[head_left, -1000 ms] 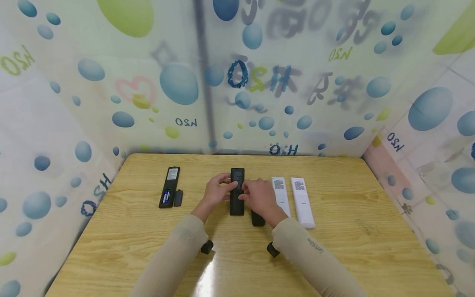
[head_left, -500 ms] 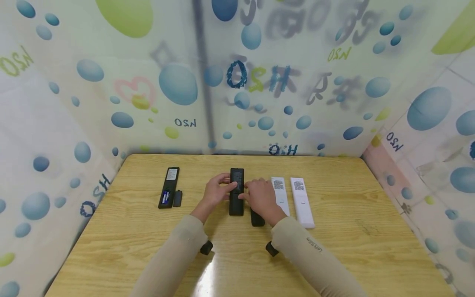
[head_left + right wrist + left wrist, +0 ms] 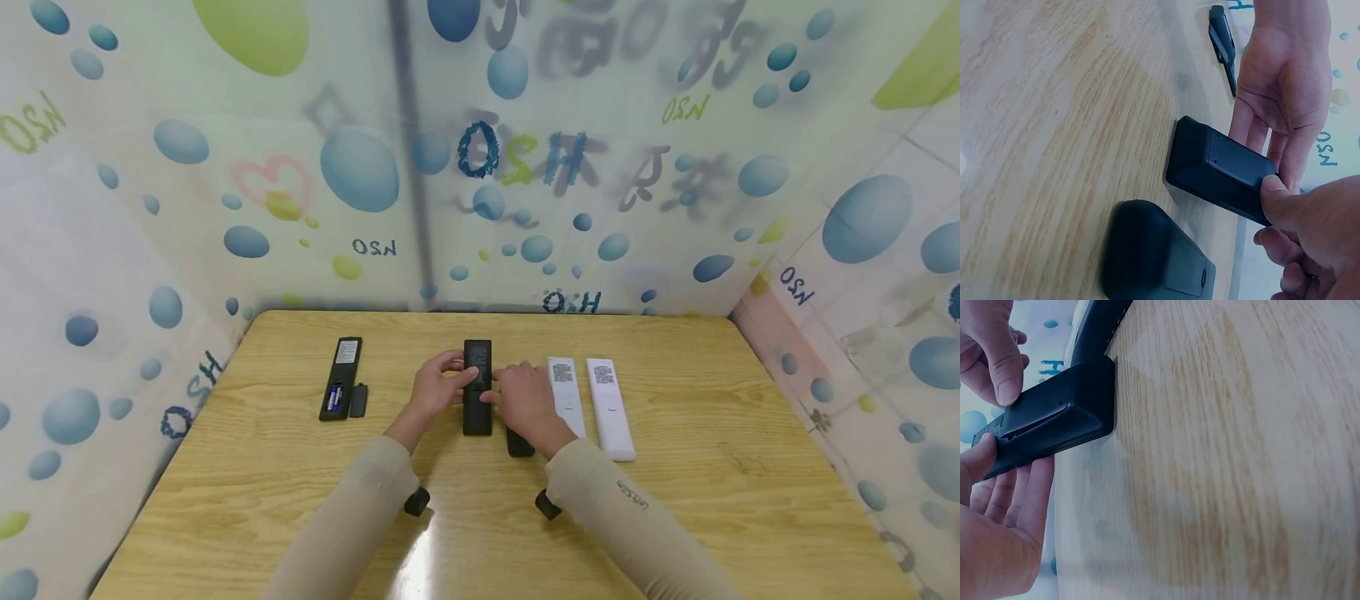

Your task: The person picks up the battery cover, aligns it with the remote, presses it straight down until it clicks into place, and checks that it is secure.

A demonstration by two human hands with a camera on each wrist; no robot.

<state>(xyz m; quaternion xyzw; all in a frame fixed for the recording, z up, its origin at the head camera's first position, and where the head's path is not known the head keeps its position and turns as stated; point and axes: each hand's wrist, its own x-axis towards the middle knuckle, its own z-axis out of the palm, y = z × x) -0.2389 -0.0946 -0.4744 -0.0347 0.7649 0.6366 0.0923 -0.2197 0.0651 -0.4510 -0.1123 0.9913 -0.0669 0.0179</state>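
Note:
A black remote control (image 3: 477,412) lies back side up on the wooden table, its long side pointing away from me. My left hand (image 3: 432,388) grips it from the left, thumb on top and fingers along its side. From the right, my right hand (image 3: 525,400) has its thumb on the battery cover (image 3: 1038,406), with the other fingers curled at the remote's right edge. A dark gap runs along one side of that cover in the left wrist view. Partly under my right hand lies a second black remote (image 3: 1154,256), its cover in place.
Two white remotes, one nearer (image 3: 567,400) and one farther right (image 3: 611,412), lie face down on the table (image 3: 720,517). At left, a black remote (image 3: 345,354) shows batteries in its bay, its loose cover (image 3: 359,401) beside it. A patterned curtain (image 3: 645,217) stands behind.
My right fingertips have shifted very slightly at the remote's right edge. Both hands otherwise keep their places, and the remote stays where it was.

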